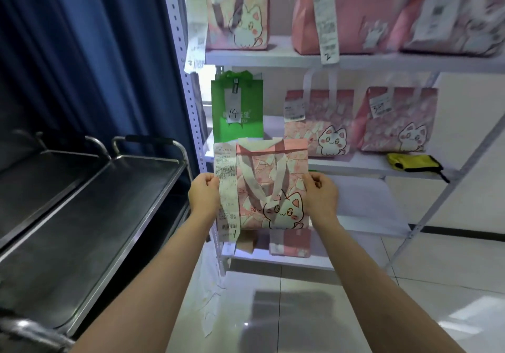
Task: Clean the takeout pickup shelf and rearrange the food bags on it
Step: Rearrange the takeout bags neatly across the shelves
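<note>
A pink cat-print food bag (273, 186) with a long receipt marked 1 hangs in front of the white shelf (355, 165), held by its two sides. My left hand (203, 192) grips its left edge, my right hand (319, 192) its right edge. On the middle shelf behind it stand a green bag (237, 106) labelled 14 and two pink cat bags (318, 123) (396, 120). A yellow cloth (412, 162) lies at the right of that shelf. More pink bags (237, 11) line the top shelf.
A steel trolley (82, 229) with a bare tray stands at the left, against a blue curtain (82, 52). Low down on the bottom shelf sits another pink bag (289, 243). A paper strip lies on the glossy tiled floor (300, 311).
</note>
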Tool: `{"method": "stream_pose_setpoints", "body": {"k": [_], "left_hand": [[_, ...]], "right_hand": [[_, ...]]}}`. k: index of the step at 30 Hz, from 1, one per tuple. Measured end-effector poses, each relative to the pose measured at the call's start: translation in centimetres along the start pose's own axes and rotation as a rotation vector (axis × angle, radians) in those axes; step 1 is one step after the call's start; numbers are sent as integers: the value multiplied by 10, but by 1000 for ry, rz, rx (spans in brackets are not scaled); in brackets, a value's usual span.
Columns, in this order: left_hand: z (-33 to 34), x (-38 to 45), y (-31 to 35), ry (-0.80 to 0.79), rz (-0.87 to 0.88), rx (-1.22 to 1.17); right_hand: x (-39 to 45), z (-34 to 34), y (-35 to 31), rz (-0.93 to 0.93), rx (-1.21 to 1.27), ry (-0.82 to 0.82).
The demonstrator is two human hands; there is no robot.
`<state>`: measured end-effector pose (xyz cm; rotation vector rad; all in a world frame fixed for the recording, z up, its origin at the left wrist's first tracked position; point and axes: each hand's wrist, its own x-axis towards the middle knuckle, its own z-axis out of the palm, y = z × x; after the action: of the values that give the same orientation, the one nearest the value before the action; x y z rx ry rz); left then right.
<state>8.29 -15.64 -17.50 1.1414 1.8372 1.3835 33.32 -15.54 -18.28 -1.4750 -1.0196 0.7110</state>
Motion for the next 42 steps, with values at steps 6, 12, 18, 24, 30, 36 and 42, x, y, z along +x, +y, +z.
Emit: {"method": "stream_pose_setpoints", "body": {"k": [6, 12, 18, 24, 30, 36, 42], "left_hand": [[-6, 0, 72, -33, 144, -55], [-18, 11, 130, -42, 245, -113], [-35, 26, 174, -26, 308, -129], [-43, 54, 210, -9, 367, -139], [-45, 96, 243, -40, 494, -139], [-47, 151, 270, -77, 505, -210], [-42, 204, 281, -55, 488, -232]], "right_hand": [[18, -22, -62, -103, 80, 36], [36, -37, -125, -217, 139, 32], [42, -44, -178, -286, 172, 48], [60, -35, -220, -347, 217, 51], [85, -20, -252, -378, 234, 126], [119, 0, -275, -388, 271, 196], [153, 19, -279, -390, 297, 241]]}}
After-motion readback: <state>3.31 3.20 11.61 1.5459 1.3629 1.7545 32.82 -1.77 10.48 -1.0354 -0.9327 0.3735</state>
